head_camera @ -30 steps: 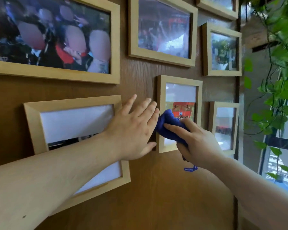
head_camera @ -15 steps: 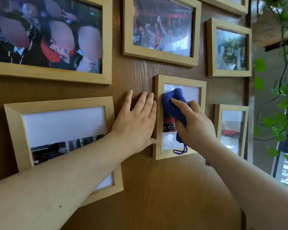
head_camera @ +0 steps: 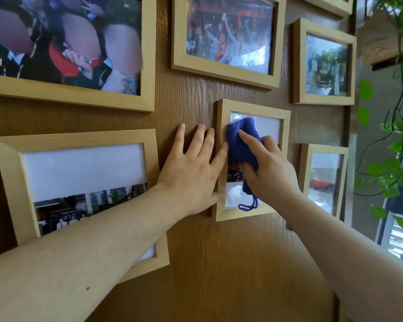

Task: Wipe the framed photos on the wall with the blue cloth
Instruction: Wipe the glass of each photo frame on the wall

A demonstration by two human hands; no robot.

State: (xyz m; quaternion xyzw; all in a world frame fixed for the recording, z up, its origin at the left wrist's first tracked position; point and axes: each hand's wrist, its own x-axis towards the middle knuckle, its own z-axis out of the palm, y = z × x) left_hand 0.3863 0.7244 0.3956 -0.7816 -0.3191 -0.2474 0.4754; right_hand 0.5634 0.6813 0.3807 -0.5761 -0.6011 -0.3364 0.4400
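The right hand (head_camera: 269, 173) had the blue cloth (head_camera: 242, 141) bunched under its fingers, which were curled round it and pressing it flat against the glass of the small upright frame (head_camera: 221, 159) in the middle of the wooden wall (head_camera: 196, 263); the cloth sat over the upper left part of the picture, and its loop (head_camera: 248, 205) dangled down near the bottom edge. The left hand (head_camera: 191, 173) lay open, fingers spread and holding nothing, palm against the wall just beside that frame; its forefinger and thumb touched the frame's left side. A wide frame (head_camera: 84, 138) hung to the left, partly behind the left forearm; other frames hung above and to the right, and green leaves (head_camera: 400, 140) trailed down at the far right.
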